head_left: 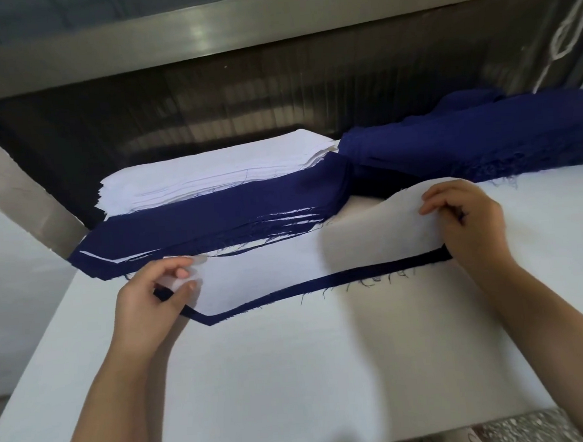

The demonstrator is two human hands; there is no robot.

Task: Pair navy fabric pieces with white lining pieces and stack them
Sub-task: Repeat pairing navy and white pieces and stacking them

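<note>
Lining piece (269, 270) (atop navy piece (321, 281)) pinched by left hand (151, 297) and right hand (467, 223)

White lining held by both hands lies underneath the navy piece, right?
No. The head view shows the white lining on top of the navy piece, whose edge peeks out along the near side. The left hand and right hand do hold it.
</note>
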